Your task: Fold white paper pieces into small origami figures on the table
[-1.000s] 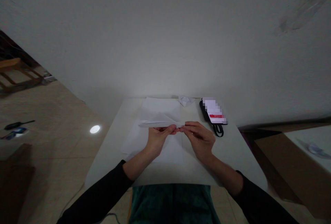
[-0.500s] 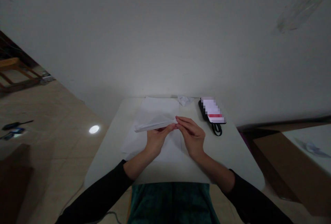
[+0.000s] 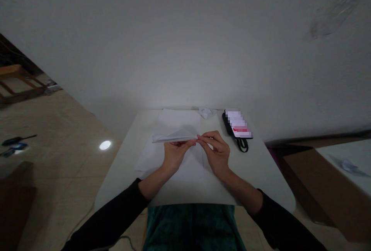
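Note:
A folded piece of white paper (image 3: 174,136) is held above the table, its long narrow edge turned toward me. My left hand (image 3: 175,156) grips it from below, thumb along the near edge and fingers underneath. At the paper's right end, my right hand (image 3: 216,152) pinches the tip between thumb and forefinger, with its other fingers slightly apart. The two hands' fingertips almost meet there. Beneath lie flat white paper sheets (image 3: 179,117), partly covered by the hands and the folded piece.
A small folded paper piece (image 3: 206,112) lies at the table's back edge. To the right sits a phone (image 3: 239,123) on a black case with a strap (image 3: 242,145). The white table (image 3: 121,177) stands against the wall (image 3: 185,42). A cardboard box (image 3: 324,185) is at right.
The folded paper has tilted flatter, its left end slightly higher. My right hand's fingers have shifted and opened a little around the tip. My left hand stays nearly in place.

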`<action>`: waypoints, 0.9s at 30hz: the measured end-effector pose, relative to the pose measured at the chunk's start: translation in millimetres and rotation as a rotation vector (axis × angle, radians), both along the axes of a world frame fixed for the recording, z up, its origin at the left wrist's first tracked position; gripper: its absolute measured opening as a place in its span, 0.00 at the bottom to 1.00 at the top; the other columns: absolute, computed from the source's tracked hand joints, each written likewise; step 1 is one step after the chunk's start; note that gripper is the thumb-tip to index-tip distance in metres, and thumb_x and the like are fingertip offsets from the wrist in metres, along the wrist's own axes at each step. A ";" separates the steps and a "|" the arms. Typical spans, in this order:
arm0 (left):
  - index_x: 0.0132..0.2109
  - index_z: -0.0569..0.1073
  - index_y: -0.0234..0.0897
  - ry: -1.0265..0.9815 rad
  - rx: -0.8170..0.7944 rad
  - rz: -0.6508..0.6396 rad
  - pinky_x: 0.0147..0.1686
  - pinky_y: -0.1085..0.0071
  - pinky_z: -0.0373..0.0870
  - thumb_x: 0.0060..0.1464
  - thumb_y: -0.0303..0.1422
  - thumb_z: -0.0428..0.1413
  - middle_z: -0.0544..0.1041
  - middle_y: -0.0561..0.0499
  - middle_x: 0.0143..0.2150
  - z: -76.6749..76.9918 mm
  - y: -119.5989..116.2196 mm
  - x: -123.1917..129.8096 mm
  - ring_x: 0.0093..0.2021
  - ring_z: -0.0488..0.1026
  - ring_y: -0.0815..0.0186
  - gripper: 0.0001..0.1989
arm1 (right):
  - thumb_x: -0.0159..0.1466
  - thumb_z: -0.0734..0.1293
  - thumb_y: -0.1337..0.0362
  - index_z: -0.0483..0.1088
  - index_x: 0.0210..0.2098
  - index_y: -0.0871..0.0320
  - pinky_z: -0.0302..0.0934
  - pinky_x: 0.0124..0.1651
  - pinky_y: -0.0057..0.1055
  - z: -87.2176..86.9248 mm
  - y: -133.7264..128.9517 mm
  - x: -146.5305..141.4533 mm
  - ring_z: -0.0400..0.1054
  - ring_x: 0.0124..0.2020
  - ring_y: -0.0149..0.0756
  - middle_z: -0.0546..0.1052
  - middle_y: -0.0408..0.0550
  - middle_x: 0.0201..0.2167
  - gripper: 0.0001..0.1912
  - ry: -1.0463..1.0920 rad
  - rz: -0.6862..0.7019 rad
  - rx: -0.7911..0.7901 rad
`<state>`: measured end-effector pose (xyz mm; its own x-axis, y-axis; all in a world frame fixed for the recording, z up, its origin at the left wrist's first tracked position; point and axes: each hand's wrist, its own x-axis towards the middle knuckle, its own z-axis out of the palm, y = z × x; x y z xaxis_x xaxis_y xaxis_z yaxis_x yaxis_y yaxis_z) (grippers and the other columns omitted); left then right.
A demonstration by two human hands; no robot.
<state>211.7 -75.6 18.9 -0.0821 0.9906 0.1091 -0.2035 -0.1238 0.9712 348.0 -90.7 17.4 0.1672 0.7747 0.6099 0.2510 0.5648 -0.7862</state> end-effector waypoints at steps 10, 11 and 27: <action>0.30 0.78 0.35 0.147 0.142 -0.015 0.38 0.70 0.74 0.45 0.35 0.66 0.79 0.50 0.31 5.9 -0.1 -4.7 0.33 0.76 0.66 0.08 | 0.62 0.69 0.65 0.79 0.34 0.51 0.66 0.40 0.33 3.1 4.0 3.3 0.71 0.35 0.34 0.76 0.45 0.33 0.05 0.007 0.137 -0.062; 0.31 0.78 0.35 0.145 0.155 -0.009 0.39 0.70 0.74 0.45 0.35 0.66 0.80 0.49 0.34 6.4 -0.7 -4.4 0.34 0.76 0.66 0.08 | 0.62 0.68 0.65 0.78 0.34 0.52 0.66 0.40 0.33 3.7 3.9 3.3 0.71 0.35 0.35 0.76 0.45 0.33 0.05 0.001 0.139 -0.060; 0.32 0.80 0.35 0.136 0.077 -0.071 0.42 0.65 0.75 0.44 0.36 0.66 0.82 0.47 0.34 -5.6 8.1 -7.9 0.36 0.79 0.61 0.09 | 0.59 0.71 0.61 0.76 0.32 0.55 0.65 0.39 0.32 -9.6 13.2 5.7 0.71 0.33 0.35 0.77 0.44 0.30 0.04 0.027 0.171 -0.192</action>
<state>203.7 -67.5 13.3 0.0083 0.9817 0.1904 -0.0818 -0.1891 0.9785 353.8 -77.5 7.8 0.0382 0.8944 0.4456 0.1422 0.4366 -0.8884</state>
